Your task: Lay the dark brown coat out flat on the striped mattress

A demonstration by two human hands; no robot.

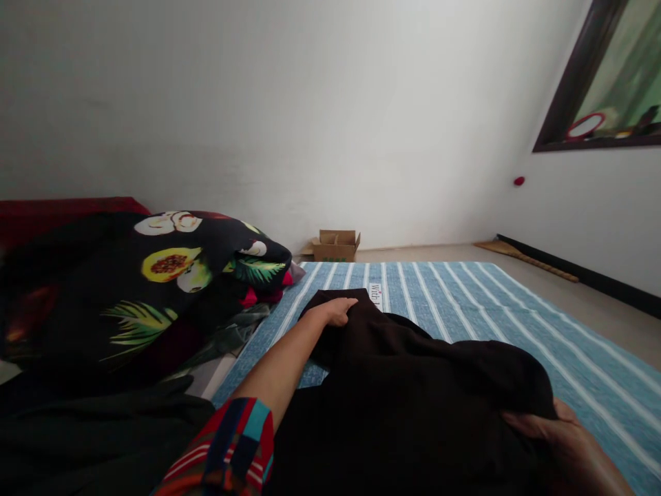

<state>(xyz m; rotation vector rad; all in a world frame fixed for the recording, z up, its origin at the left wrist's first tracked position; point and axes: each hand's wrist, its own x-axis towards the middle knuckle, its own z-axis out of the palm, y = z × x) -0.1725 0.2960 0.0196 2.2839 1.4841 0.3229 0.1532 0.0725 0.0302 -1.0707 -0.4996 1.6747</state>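
A black garment (413,406) lies partly bunched over a blue mattress with white stripes (438,289); its exact kind cannot be made out. My left hand (338,311) reaches forward to the garment's far, narrower end, its fingers closed on the cloth there. On the near right, my right hand (562,434) grips the garment's side edge, with the thumb and some fingers partly hidden by the fabric. Between both hands the cloth spreads loosely, with a raised fold at the right.
A heap of black fabric with a fruit print (170,289) lies to the left, dark green cloth (103,441) before it. Beyond the mattress, an open cardboard box (335,246) stands by the white wall (310,124). A dark-framed window (562,83) is at upper right.
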